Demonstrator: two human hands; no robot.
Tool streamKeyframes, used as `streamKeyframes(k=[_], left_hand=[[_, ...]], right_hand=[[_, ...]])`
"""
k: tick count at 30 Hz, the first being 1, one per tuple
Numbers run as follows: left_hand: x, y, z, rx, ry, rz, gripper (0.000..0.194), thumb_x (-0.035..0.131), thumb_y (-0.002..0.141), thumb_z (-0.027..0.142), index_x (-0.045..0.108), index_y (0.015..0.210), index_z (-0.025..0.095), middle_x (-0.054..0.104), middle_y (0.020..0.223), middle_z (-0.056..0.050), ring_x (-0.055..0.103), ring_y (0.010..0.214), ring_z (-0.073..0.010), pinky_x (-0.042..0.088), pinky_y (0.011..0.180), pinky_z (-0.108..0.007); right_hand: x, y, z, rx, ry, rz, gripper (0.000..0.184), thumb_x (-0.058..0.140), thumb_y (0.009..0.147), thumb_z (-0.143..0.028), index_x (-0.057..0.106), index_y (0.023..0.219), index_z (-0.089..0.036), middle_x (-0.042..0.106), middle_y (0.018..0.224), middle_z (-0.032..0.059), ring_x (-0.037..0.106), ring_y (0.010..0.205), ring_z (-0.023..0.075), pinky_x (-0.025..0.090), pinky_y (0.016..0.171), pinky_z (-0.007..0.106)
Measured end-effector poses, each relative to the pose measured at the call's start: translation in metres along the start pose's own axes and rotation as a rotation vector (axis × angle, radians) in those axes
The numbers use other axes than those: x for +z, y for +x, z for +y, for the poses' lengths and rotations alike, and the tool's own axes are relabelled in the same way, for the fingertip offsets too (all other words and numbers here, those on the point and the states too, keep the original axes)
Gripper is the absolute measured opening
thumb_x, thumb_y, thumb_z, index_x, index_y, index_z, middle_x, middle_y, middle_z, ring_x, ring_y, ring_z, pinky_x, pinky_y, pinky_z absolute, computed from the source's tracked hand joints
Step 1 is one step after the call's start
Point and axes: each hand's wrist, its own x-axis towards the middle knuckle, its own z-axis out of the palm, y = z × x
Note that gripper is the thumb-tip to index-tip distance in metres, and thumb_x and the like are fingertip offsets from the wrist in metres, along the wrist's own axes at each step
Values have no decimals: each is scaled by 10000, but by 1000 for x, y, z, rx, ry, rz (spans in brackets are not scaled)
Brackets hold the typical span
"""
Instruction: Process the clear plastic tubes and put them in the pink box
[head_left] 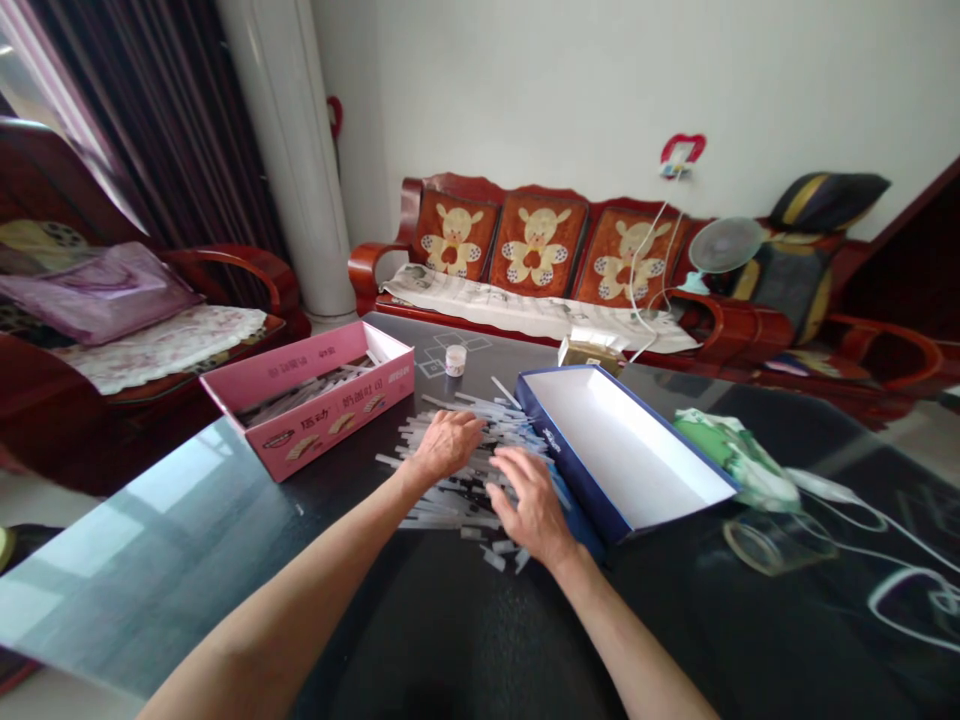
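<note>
A loose pile of thin, translucent whitish plastic strips or tubes (442,505) lies on the dark table between two boxes; their exact kind is too small to tell. My left hand (448,445) rests over the pile's upper middle, fingers together and bent down, and whatever is under the fingertips is hidden. To its right, my right hand (531,505) hovers over or touches the pile's right side, thumb and fingers apart. A pink cardboard box (337,425) on the left holds many similar strips. The open blue box (574,480) with a white inside stands right of the pile.
A small white cup-like container (455,360) stands behind the pile. On the right are a green-and-white plastic bag (739,455), a clear glass jar (780,542) lying down and white cables (911,590). A tan box (591,354) sits at the table's far edge, before a wooden sofa (367,265).
</note>
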Motion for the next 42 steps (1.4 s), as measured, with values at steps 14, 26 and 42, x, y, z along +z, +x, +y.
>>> streamKeyframes(k=[14, 26, 42], left_hand=[[19, -58, 13, -50, 34, 59, 347, 435, 939, 301, 557, 1249, 205, 468, 1423, -121, 430, 1302, -284, 401, 997, -469], [30, -24, 0, -37, 18, 93, 272, 430, 945, 286, 604, 1144, 218, 569, 1282, -78, 495, 1211, -237, 408, 971, -408], [33, -16, -7, -2, -2, 85, 301, 396, 958, 309, 600, 1147, 195, 583, 1241, -78, 540, 1137, -211, 419, 974, -378]], right_hand=[[23, -33, -22, -92, -64, -147, 229, 606, 841, -169, 623, 1060, -233, 629, 1159, 64, 484, 1194, 255, 272, 1087, 526], [32, -11, -3, -95, -69, -50, 143, 627, 823, -153, 655, 944, -225, 627, 1052, 58, 515, 1053, 244, 391, 966, 455], [38, -5, 9, -116, -87, -35, 122, 613, 832, -185, 670, 936, -215, 634, 1039, 69, 520, 1028, 241, 393, 946, 422]])
